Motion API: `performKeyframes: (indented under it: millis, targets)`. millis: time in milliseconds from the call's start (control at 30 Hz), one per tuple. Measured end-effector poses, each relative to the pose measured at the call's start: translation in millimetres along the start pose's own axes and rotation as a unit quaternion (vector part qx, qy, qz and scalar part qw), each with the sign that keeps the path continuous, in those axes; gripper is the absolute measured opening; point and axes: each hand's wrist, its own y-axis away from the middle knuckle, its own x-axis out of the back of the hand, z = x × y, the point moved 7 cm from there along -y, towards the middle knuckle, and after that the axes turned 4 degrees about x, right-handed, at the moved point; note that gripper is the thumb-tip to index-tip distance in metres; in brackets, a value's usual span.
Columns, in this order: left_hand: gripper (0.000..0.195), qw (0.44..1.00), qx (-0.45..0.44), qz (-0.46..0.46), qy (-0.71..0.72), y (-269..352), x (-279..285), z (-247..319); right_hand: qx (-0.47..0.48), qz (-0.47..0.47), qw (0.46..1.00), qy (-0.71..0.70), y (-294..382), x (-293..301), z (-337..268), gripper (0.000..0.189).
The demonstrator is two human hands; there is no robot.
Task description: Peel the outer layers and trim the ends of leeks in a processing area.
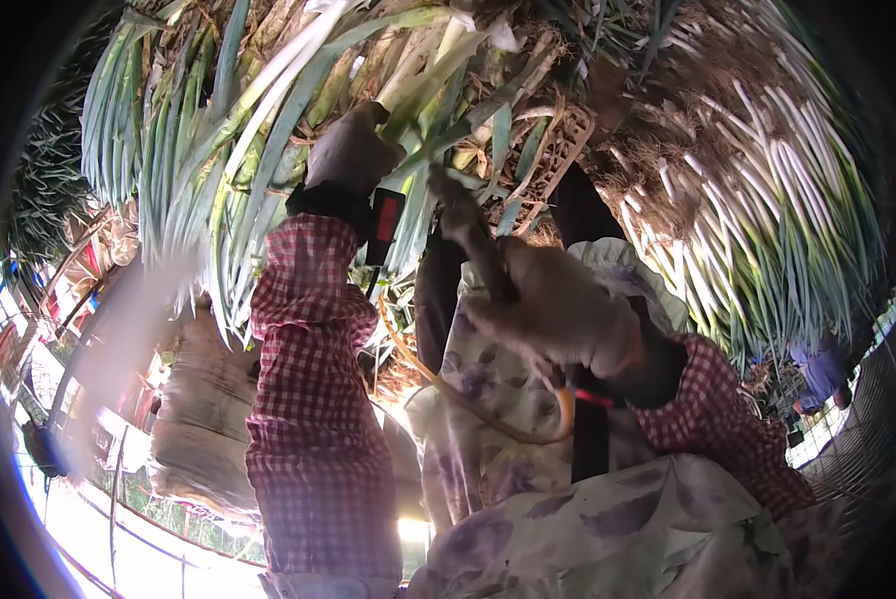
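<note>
My left hand point(352, 146), in a pale glove, is closed around the stalk of a large green onion point(418, 112), whose leaves spread between my hands. My gloved right hand point(560, 299) grips a dark gun-shaped tool point(485, 254), apparently an air blow gun. Its nozzle points up towards the leaves beside my left hand; the tip is blurred. An orange hose point(478, 412) runs in a loop from below the tool's handle. Across the far side lies a thick layer of long green onions point(253, 150), leaves hanging towards me.
To the right is a large pile of white-stemmed green onions point(763, 165) with roots. A brown perforated plastic crate point(568, 142) holds leaf scraps. A wrapped bundle point(204, 419) stands at left. A person in blue point(819, 374) is at far right. A flower-patterned apron point(568, 524) covers my lap.
</note>
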Motion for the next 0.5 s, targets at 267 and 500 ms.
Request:
performKeyframes:
  millis: [267, 500]
  targets:
    - [0.037, 0.999, 0.028, -0.038, -0.011, 3.3, 3.8, 3.0, 0.045, 0.044, 0.998, -0.003, -15.3, 9.4, 9.0, 0.026]
    - [0.037, 0.998, 0.032, -0.053, 0.034, 22.1, 16.9, 23.4, 0.068, 0.146, 0.985, -0.061, -95.3, 97.7, 23.7, 0.025]
